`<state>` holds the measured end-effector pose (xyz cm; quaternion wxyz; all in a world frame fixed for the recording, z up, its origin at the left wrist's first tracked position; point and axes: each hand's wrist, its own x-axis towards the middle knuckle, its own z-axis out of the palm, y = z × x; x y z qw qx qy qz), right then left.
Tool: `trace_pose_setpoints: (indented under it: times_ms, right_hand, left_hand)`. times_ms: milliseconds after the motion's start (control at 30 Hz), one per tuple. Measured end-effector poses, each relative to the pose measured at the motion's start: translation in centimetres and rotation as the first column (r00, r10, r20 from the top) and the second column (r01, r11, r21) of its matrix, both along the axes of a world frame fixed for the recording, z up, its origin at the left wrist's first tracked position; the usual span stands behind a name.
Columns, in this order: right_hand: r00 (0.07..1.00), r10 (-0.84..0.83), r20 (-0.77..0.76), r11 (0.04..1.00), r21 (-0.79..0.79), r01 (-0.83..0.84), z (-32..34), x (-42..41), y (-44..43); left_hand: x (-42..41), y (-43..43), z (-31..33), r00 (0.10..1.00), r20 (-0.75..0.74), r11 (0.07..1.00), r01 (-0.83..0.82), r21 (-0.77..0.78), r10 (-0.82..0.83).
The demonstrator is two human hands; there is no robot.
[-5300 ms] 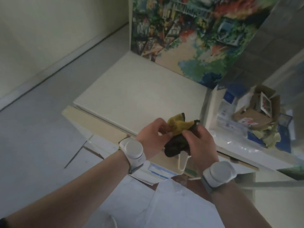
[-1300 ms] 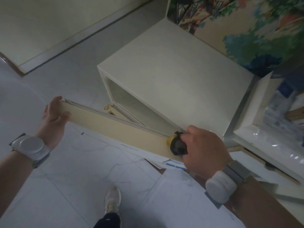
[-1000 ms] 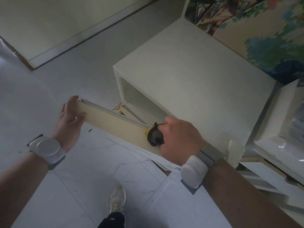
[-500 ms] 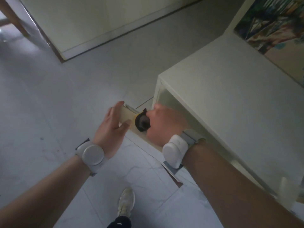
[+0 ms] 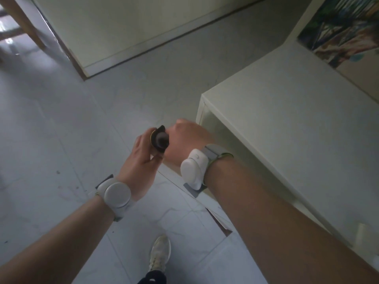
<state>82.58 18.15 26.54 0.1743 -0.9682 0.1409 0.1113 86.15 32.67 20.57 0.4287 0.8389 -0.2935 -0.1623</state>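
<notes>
Dark cloth (image 5: 160, 140) in R hand (image 5: 185, 141) fist, L hand (image 5: 139, 160) flat alongside, nr cabinet (image 5: 287, 124) edge.

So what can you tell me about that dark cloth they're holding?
The cloth is a small crumpled wad, nearly black with a yellow edge on its left, soft like a rag. The right hand grips it in curled fingers near a corner of the white cabinet; the left hand rests straighter fingers against its left side.

We wear: above left hand (image 5: 141, 158), round white puck (image 5: 117, 194), grey strap; above right hand (image 5: 184, 138), oblong white unit (image 5: 193, 168), grey band; white sneaker (image 5: 160, 254); dark trouser cuff (image 5: 152, 278).
</notes>
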Motion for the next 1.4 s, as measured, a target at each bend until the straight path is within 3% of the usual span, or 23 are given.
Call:
trace_pose_setpoints:
  times_ms: [200,300,667,900,1233,1400]
  right_hand:
    - [0.998,-0.063,-0.029,0.998,-0.020,0.062,-0.7,-3.1,-1.2]
    - [0.995,-0.082,-0.056,0.997,-0.001,0.082,-0.8,-6.4,-2.8]
    - [0.981,-0.168,-0.098,0.986,-0.006,0.168,1.9,-22.7,-7.4]
    - [0.960,-0.225,-0.169,0.967,-0.157,0.199,3.2,-30.9,-9.0]
    - [0.951,-0.243,-0.193,0.967,-0.128,0.221,3.4,-30.8,-9.8]
    - [0.953,-0.231,-0.198,0.973,-0.047,0.226,3.0,-28.3,-9.2]
  left_hand:
    - [0.1,-0.1,-0.3,0.999,-0.039,0.998,-0.028,0.048,0.030]
    - [0.2,-0.5,0.1,0.982,-0.187,0.999,-0.034,-0.011,0.032]
    - [-2.0,-2.5,2.2,0.917,-0.381,0.972,-0.188,-0.143,0.121]
    - [-2.9,-2.6,3.3,0.876,-0.458,0.968,-0.223,-0.114,0.148]
    - [-2.0,-2.8,2.3,0.879,-0.458,0.966,-0.218,-0.135,0.134]
    - [-2.0,-2.6,1.5,0.915,-0.384,0.979,-0.178,-0.103,0.126]
